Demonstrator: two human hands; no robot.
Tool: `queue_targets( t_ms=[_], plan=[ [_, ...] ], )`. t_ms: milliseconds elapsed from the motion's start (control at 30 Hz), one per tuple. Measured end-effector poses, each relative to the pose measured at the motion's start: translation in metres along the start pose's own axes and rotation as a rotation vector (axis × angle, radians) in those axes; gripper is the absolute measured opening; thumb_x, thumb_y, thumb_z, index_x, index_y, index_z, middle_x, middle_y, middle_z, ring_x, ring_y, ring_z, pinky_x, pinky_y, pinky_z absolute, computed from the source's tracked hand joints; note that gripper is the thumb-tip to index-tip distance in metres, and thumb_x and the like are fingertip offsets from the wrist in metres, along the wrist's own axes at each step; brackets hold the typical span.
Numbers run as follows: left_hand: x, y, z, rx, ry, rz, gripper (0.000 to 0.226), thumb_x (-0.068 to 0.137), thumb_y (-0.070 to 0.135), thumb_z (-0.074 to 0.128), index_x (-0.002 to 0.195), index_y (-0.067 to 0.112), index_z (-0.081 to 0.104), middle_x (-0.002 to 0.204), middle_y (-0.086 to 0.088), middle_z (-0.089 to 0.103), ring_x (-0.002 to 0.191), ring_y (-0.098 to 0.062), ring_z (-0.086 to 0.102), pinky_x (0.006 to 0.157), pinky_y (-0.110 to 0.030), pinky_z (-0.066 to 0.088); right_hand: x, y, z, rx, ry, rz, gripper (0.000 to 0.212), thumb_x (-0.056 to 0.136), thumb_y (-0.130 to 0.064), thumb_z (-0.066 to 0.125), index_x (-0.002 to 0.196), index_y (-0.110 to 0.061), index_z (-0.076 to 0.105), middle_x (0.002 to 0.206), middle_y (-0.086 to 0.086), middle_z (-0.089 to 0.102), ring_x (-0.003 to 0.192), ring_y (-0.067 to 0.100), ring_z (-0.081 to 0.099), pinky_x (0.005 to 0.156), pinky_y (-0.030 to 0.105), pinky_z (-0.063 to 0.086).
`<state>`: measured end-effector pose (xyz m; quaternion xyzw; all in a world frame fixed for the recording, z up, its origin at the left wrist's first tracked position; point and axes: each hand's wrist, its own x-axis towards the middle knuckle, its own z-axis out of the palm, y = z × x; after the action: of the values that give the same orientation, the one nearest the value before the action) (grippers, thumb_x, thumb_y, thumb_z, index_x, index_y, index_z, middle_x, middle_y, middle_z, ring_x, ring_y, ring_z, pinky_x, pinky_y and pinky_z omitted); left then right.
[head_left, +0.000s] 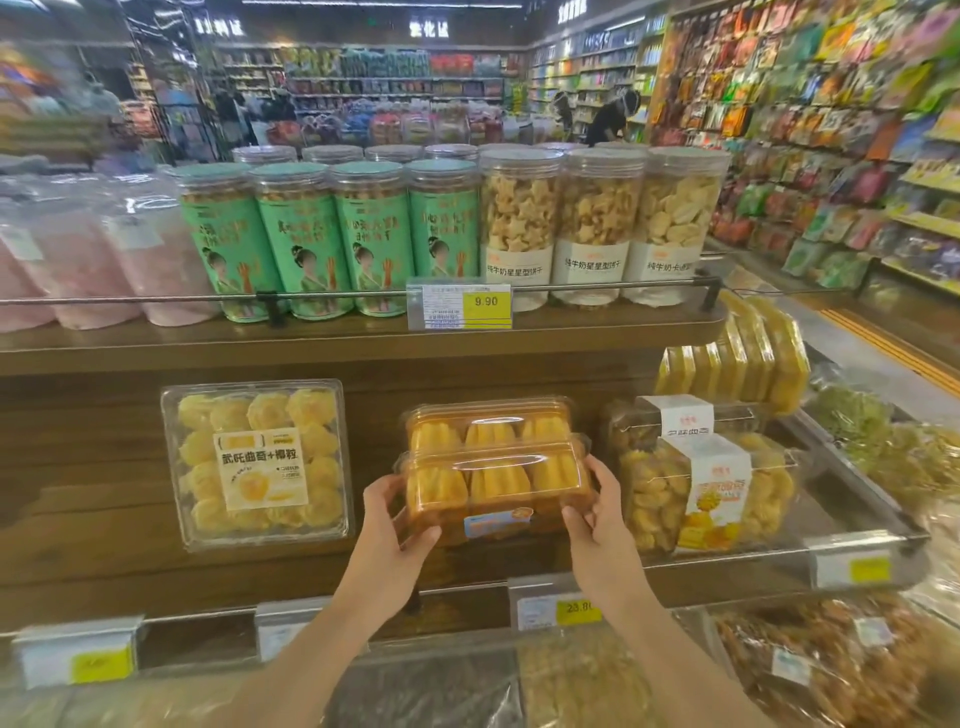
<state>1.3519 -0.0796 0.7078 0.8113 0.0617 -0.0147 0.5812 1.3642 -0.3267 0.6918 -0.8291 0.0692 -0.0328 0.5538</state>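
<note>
Clear cake box (498, 488) is being held in both hands in front of the middle tier of a supermarket's wooden shelf unit (93, 467), its long axis running left to right across the person's view. The left hand (387, 525) is clasping the left short end and the right hand (597, 519) the right short end. Each grip is closing round a corner, thumb lying on the near face and fingers curling over the end wall, with nothing else in either hand. The box is sitting squarely between the two grips, so neither hand is nearer than the other, and its lid is tilting toward the camera, showing three yellow cakes in a row. A twin box (488, 423) is standing just behind and above it; whether the two are touching cannot be told. A square cookie pack (257, 462) is leaning well to the left, bagged cookies (701, 493) are crowding in near the right hand, and a yellow price tag (563, 609) is hanging on the rail below. Any move in or out is probably depending on both ends travelling together, the tighter clearance appearing to be on the right.
</note>
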Motion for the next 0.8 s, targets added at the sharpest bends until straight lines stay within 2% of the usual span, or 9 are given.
queue_targets(
  t_ms=[133, 200, 300, 400, 467, 533, 633, 700, 800],
  plan=[
    [-0.002, 0.002, -0.006, 0.029, 0.005, -0.011, 0.066, 0.095, 0.007, 0.068, 0.143, 0.032, 0.029, 0.13, 0.027, 0.043, 0.131, -0.009, 0.052, 0.117, -0.044, 0.042, -0.005, -0.008, -0.001, -0.031, -0.015, -0.001, 0.066, 0.105, -0.021, 0.049, 0.155, -0.04, 0.01, 0.125, -0.009, 0.062, 0.094, -0.005, 0.062, 0.079, 0.019, 0.049],
    [-0.003, 0.004, -0.008, 0.039, 0.006, -0.008, 0.066, 0.095, 0.009, 0.069, 0.143, 0.031, 0.031, 0.131, 0.026, 0.044, 0.128, -0.009, 0.054, 0.116, -0.044, 0.043, -0.007, -0.012, -0.002, -0.057, -0.013, 0.001, 0.069, 0.104, -0.022, 0.051, 0.155, -0.04, 0.008, 0.13, -0.008, 0.061, 0.097, 0.0, 0.063, 0.081, 0.021, 0.051],
    [-0.006, 0.01, -0.012, 0.08, 0.017, 0.003, 0.066, 0.094, 0.013, 0.072, 0.146, 0.027, 0.034, 0.137, 0.018, 0.047, 0.124, -0.007, 0.056, 0.114, -0.042, 0.045, -0.009, -0.02, -0.004, -0.095, -0.007, 0.02, 0.074, 0.102, -0.025, 0.056, 0.156, -0.038, 0.007, 0.139, -0.007, 0.057, 0.119, 0.015, 0.061, 0.1, 0.036, 0.052],
    [-0.01, 0.018, -0.017, 0.114, 0.022, 0.01, 0.064, 0.094, 0.01, 0.071, 0.146, 0.026, 0.037, 0.128, 0.025, 0.051, 0.106, 0.004, 0.06, 0.108, -0.036, 0.05, -0.011, -0.03, -0.008, -0.159, -0.038, 0.036, 0.079, 0.099, -0.026, 0.061, 0.157, -0.034, 0.008, 0.145, -0.006, 0.052, 0.132, 0.018, 0.053, 0.111, 0.04, 0.045],
    [-0.012, 0.023, -0.021, 0.134, 0.023, 0.024, 0.064, 0.093, 0.005, 0.07, 0.145, 0.027, 0.039, 0.127, 0.026, 0.051, 0.1, 0.009, 0.063, 0.097, -0.027, 0.055, -0.011, -0.038, -0.012, -0.223, -0.045, 0.031, 0.078, 0.098, -0.024, 0.063, 0.158, -0.028, 0.013, 0.147, -0.005, 0.05, 0.135, 0.019, 0.049, 0.11, 0.037, 0.042],
    [-0.016, 0.03, -0.025, 0.185, 0.022, 0.054, 0.067, 0.093, 0.002, 0.07, 0.145, 0.029, 0.039, 0.14, 0.015, 0.05, 0.099, 0.008, 0.065, 0.085, -0.019, 0.056, -0.013, -0.047, -0.019, -0.311, -0.04, 0.027, 0.071, 0.099, -0.023, 0.062, 0.156, -0.025, 0.021, 0.145, -0.003, 0.052, 0.133, 0.02, 0.051, 0.108, 0.035, 0.043],
    [-0.024, 0.043, -0.034, 0.319, 0.01, 0.094, 0.071, 0.093, 0.008, 0.071, 0.149, 0.032, 0.034, 0.152, 0.006, 0.04, 0.111, -0.004, 0.06, 0.09, -0.024, 0.056, -0.016, -0.066, -0.031, -0.519, -0.064, 0.019, 0.061, 0.098, -0.024, 0.06, 0.152, -0.022, 0.031, 0.143, 0.003, 0.051, 0.126, 0.022, 0.054, 0.104, 0.035, 0.046],
    [-0.031, 0.052, -0.044, 0.412, 0.009, 0.118, 0.072, 0.094, 0.013, 0.071, 0.15, 0.034, 0.031, 0.153, 0.003, 0.038, 0.119, -0.008, 0.056, 0.087, -0.023, 0.055, -0.022, -0.081, -0.038, -0.676, -0.092, -0.001, 0.058, 0.097, -0.027, 0.059, 0.149, -0.023, 0.034, 0.142, 0.004, 0.048, 0.124, 0.023, 0.055, 0.101, 0.034, 0.048],
    [-0.044, 0.066, -0.065, 0.574, 0.015, 0.165, 0.064, 0.094, 0.024, 0.069, 0.146, 0.039, 0.034, 0.147, 0.005, 0.045, 0.114, -0.01, 0.058, 0.087, -0.028, 0.058, -0.038, -0.103, -0.045, -0.819, -0.098, -0.075, 0.053, 0.094, -0.031, 0.057, 0.144, -0.026, 0.039, 0.134, 0.003, 0.052, 0.119, 0.024, 0.057, 0.096, 0.038, 0.051]
  ],
)
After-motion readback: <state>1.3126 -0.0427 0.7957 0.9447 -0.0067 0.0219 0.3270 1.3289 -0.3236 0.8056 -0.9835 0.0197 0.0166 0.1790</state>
